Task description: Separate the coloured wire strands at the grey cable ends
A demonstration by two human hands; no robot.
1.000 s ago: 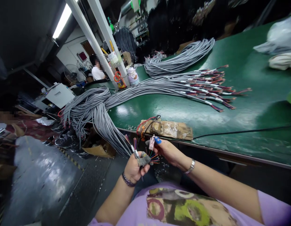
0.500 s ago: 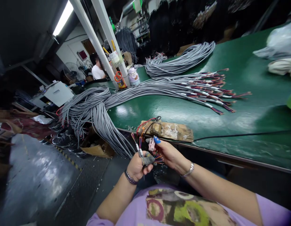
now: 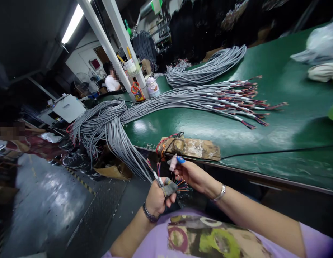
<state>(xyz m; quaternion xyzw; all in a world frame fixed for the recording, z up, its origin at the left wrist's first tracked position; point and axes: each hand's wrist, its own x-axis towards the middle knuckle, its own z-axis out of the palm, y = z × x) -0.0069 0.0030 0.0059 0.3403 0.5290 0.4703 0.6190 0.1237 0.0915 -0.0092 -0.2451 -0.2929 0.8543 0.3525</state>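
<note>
My left hand (image 3: 159, 196), a worn grey cover on its thumb, is closed round grey cables (image 3: 159, 179) with white-banded ends. Coloured wires (image 3: 182, 185) fan out of this grip towards the right; other stripped ends point up. My right hand (image 3: 195, 176) has its fingers curled close beside those wires, with a blue cover on the thumb. At that thumb's tip is a small pale pink piece (image 3: 173, 163); I cannot tell whether it is held or wrapped round the index finger. Behind the hands, a worn wooden block (image 3: 201, 149) with wires lies on the bench edge.
A long bundle of grey cables (image 3: 166, 103) stretches over the green bench (image 3: 285, 136) and hangs off its left side. Behind it lies a coiled bundle (image 3: 206, 70). A black cord (image 3: 263, 153) runs right from the block. Two people are at the left.
My right hand has shifted slightly, and the pale pink piece at its thumb has turned a little. My left hand keeps its hold on the cables.
</note>
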